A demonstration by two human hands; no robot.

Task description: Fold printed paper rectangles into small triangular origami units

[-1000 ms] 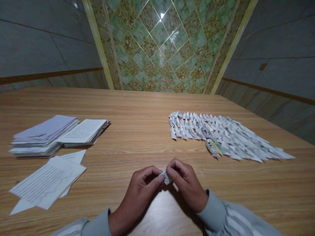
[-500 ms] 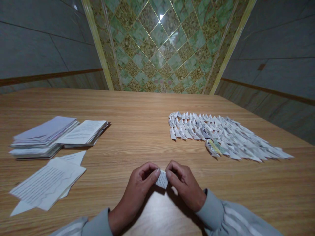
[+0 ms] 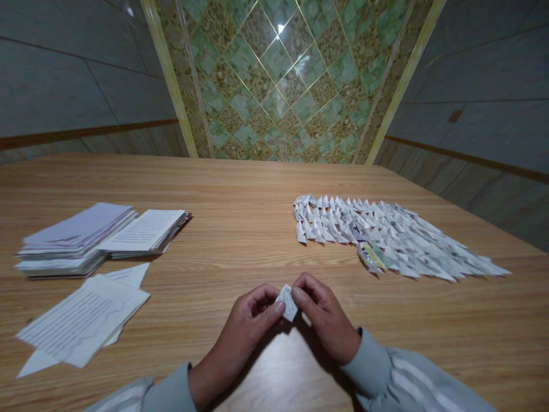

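Note:
A small piece of folded paper [image 3: 288, 302] with print on it is held up between both hands, just above the table near its front middle. My left hand [image 3: 256, 313] pinches its left edge between thumb and curled fingers. On the other side, my right hand [image 3: 318, 309] grips the upper right edge with thumb and forefinger. The paper looks diamond-shaped, with a point upward and another downward. Fingertips behind the paper are hidden.
Rows of folded paper boats [image 3: 334, 220] cover the table's right side, one with yellow and green colouring [image 3: 372, 257]. At left lie a stack of paper [image 3: 81, 229], a smaller printed stack [image 3: 148, 232] and loose lined sheets [image 3: 86, 317]. A tiled wall [image 3: 283, 86] stands behind the wooden table [image 3: 240, 183].
The folded paper has risen slightly and turned, its point now upward between the hands. My left hand has shifted a little right, and my right fingers a little up.

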